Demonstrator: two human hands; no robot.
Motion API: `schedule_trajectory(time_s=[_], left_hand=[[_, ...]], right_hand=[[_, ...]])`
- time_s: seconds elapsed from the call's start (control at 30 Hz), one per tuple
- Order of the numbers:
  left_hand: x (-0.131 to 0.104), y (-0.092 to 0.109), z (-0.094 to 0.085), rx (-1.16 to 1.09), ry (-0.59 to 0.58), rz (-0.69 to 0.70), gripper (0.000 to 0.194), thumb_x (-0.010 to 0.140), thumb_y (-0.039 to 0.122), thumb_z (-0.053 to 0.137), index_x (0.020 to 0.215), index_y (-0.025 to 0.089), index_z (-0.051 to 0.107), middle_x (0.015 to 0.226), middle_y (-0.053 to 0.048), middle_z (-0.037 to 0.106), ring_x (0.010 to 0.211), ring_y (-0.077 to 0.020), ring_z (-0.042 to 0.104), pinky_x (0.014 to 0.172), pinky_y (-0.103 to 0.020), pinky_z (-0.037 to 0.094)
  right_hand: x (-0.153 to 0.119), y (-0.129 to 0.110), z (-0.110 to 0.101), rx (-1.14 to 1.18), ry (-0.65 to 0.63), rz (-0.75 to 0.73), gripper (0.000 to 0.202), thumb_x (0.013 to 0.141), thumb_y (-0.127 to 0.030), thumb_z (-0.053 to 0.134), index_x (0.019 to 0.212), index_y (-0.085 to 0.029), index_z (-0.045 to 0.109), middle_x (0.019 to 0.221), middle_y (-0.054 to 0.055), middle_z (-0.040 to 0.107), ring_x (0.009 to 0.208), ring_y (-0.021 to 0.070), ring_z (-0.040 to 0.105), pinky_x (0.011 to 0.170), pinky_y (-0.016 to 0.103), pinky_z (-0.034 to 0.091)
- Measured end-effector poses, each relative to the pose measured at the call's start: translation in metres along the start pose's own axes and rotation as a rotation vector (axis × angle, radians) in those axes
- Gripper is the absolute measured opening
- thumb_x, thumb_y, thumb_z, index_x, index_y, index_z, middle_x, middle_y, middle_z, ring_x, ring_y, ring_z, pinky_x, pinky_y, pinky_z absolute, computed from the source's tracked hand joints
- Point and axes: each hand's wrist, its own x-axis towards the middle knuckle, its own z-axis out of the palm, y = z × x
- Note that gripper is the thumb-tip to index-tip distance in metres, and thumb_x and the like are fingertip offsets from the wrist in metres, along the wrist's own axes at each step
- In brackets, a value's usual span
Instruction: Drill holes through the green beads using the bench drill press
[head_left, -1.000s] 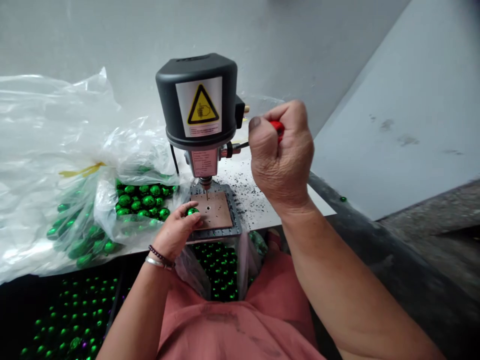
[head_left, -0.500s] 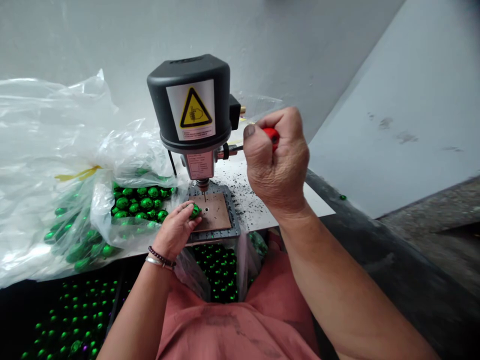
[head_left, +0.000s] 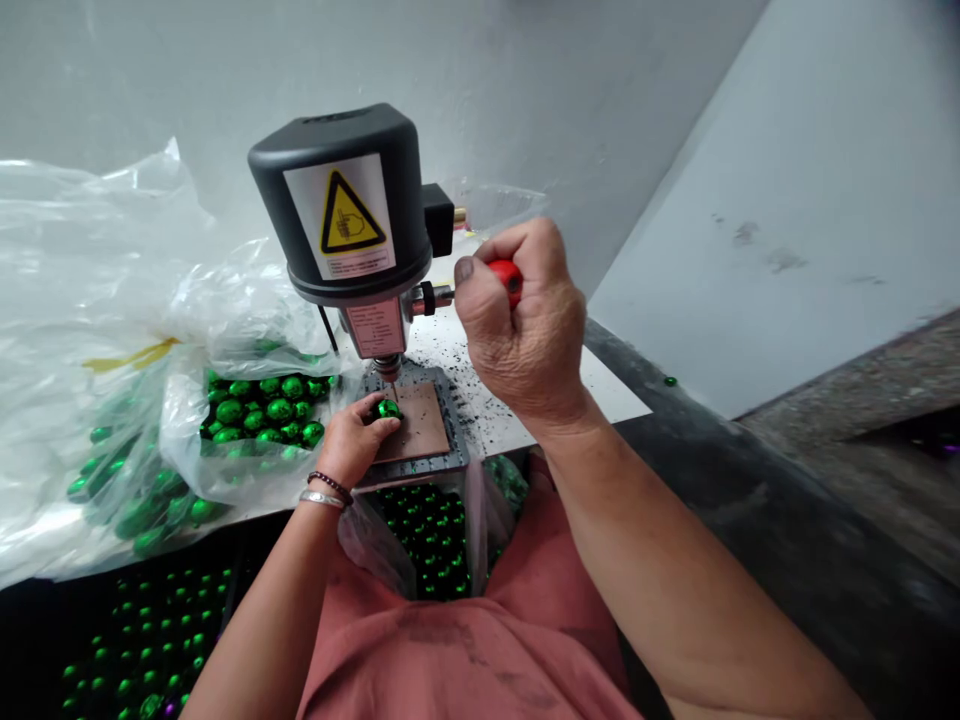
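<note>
A small drill press point(head_left: 341, 205) with a dark motor cover and a yellow warning label stands in front of me. My left hand point(head_left: 355, 438) pinches a shiny green ball point(head_left: 388, 409) between thumb and fingers, on a brown square board point(head_left: 424, 420) over the press's base. Directly above the ball is the thin drill bit point(head_left: 394, 390); whether it touches the ball I cannot tell. My right hand point(head_left: 525, 325) is closed around the red knob point(head_left: 508, 282) of the feed lever, to the right of the motor cover.
An open clear plastic bag point(head_left: 187, 440) full of green balls lies left of the press. Dark chips litter the white tabletop point(head_left: 487, 390). More green balls fill a bag point(head_left: 427, 540) below the table edge and a dark container point(head_left: 142, 640) at lower left.
My left hand has brought the green ball from the board's left side to beneath the drill bit. My right hand still grips the red knob. The whole view has shifted slightly.
</note>
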Motion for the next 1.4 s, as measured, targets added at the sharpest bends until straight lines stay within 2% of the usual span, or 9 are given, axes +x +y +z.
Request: schedule_trajectory(time_s=[0.17, 0.3, 0.43, 0.57, 0.77, 1.03, 1.4], left_hand=[[0.002, 0.017, 0.002, 0.301, 0.002, 0.148, 0.042, 0.065, 0.026, 0.069, 0.106, 0.019, 0.067, 0.106, -0.006, 0.067, 0.102, -0.0235, 0.059, 0.095, -0.036, 0.042], [0.004, 0.024, 0.004, 0.444, -0.064, 0.229, 0.043, 0.067, 0.025, 0.067, 0.109, 0.018, 0.066, 0.116, -0.010, 0.063, 0.107, -0.0236, 0.057, 0.100, -0.034, 0.039], [0.005, 0.020, 0.006, 0.415, -0.100, 0.252, 0.044, 0.071, 0.029, 0.065, 0.113, 0.018, 0.064, 0.118, -0.009, 0.062, 0.112, -0.0233, 0.055, 0.101, -0.034, 0.038], [0.004, 0.013, 0.008, 0.346, -0.070, 0.278, 0.042, 0.075, 0.034, 0.061, 0.113, 0.015, 0.064, 0.120, -0.012, 0.061, 0.114, -0.0251, 0.054, 0.102, -0.037, 0.037], [0.002, 0.008, 0.013, 0.191, -0.026, 0.264, 0.035, 0.070, 0.029, 0.066, 0.103, 0.018, 0.068, 0.103, -0.007, 0.069, 0.098, -0.0230, 0.060, 0.094, -0.037, 0.042], [0.002, 0.004, 0.017, 0.262, 0.071, 0.218, 0.039, 0.067, 0.031, 0.070, 0.104, 0.019, 0.069, 0.105, -0.009, 0.065, 0.101, -0.0237, 0.058, 0.095, -0.037, 0.041], [0.002, 0.004, 0.015, 0.279, 0.058, 0.214, 0.038, 0.068, 0.032, 0.070, 0.103, 0.018, 0.070, 0.101, -0.010, 0.065, 0.099, -0.0253, 0.058, 0.094, -0.037, 0.042]], right_hand=[[-0.001, 0.002, 0.000, 0.011, -0.009, -0.009, 0.023, 0.086, -0.042, 0.038, 0.080, -0.020, 0.044, 0.065, -0.006, 0.045, 0.054, 0.0024, 0.041, 0.056, 0.018, 0.038], [-0.001, 0.002, 0.000, 0.030, 0.022, -0.021, 0.021, 0.084, -0.041, 0.043, 0.079, -0.020, 0.044, 0.064, -0.007, 0.045, 0.052, 0.0022, 0.039, 0.054, 0.017, 0.038], [-0.001, 0.001, 0.000, 0.023, 0.008, -0.014, 0.020, 0.084, -0.039, 0.043, 0.079, -0.020, 0.045, 0.063, -0.007, 0.045, 0.052, 0.0024, 0.039, 0.054, 0.017, 0.038], [-0.002, 0.001, 0.000, 0.036, 0.017, -0.019, 0.018, 0.084, -0.038, 0.044, 0.079, -0.020, 0.045, 0.061, -0.007, 0.045, 0.051, 0.0019, 0.038, 0.054, 0.017, 0.038], [-0.005, 0.001, 0.000, 0.013, 0.028, -0.015, 0.019, 0.084, -0.037, 0.045, 0.076, -0.020, 0.044, 0.058, -0.008, 0.041, 0.047, 0.0019, 0.034, 0.051, 0.017, 0.038], [-0.018, 0.006, -0.003, -0.106, 0.066, -0.121, 0.013, 0.080, -0.030, 0.049, 0.072, -0.022, 0.043, 0.057, -0.006, 0.044, 0.048, 0.0050, 0.039, 0.050, 0.021, 0.039], [-0.029, 0.010, -0.002, -0.121, 0.079, -0.174, 0.011, 0.079, -0.024, 0.050, 0.073, -0.022, 0.041, 0.059, -0.005, 0.047, 0.050, 0.0062, 0.043, 0.048, 0.022, 0.036]])
